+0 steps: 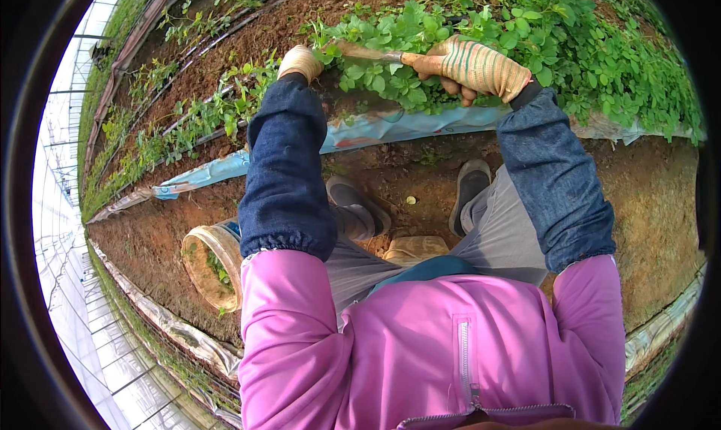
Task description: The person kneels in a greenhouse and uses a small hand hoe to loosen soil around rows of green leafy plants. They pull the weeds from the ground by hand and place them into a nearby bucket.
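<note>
My right hand [459, 69], in a striped knitted glove with coated fingers, is closed around the wooden handle of a soil-stained hand tool [374, 52]. The tool's metal blade points left across low green leafy plants [388, 83] towards my other hand. My left hand [300, 62], in a similar pale glove, is at the left edge of these plants, close to the blade's tip. Its fingers are mostly hidden, so whether it grips a stem cannot be told.
Light-blue plastic sheeting [417, 124] edges the raised soil bed. A dirty bucket [211, 266] with green leaves inside lies tipped on the dirt path [163, 221] at my left. Thin irrigation lines run along the bed among sparser plants [217, 109]. My shoes stand on the path.
</note>
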A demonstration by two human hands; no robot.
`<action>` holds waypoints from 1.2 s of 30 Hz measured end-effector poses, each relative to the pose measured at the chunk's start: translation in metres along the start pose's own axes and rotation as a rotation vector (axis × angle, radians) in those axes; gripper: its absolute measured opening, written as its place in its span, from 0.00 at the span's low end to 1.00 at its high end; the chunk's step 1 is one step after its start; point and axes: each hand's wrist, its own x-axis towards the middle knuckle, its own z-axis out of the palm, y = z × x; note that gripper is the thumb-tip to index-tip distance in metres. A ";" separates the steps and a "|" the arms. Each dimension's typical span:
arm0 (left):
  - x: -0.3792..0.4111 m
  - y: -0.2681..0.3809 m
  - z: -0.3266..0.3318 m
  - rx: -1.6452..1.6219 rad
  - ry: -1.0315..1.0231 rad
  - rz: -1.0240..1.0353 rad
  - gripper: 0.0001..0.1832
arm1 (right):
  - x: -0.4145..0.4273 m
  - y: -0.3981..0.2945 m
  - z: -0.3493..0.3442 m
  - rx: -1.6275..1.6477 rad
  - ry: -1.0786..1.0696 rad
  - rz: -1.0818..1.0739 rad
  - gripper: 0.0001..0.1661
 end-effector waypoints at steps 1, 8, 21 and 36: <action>0.004 0.000 0.000 0.029 0.004 0.033 0.19 | 0.000 0.001 -0.001 0.006 0.005 0.003 0.40; -0.022 0.039 -0.037 -0.230 0.129 -0.050 0.15 | 0.003 0.014 -0.008 0.020 0.013 0.008 0.39; -0.058 0.025 -0.091 -0.167 0.116 -0.256 0.14 | 0.002 0.008 -0.006 0.043 -0.019 0.007 0.38; -0.294 -0.139 -0.071 -1.867 1.087 -0.746 0.11 | -0.006 -0.025 0.019 -0.044 -0.228 0.002 0.34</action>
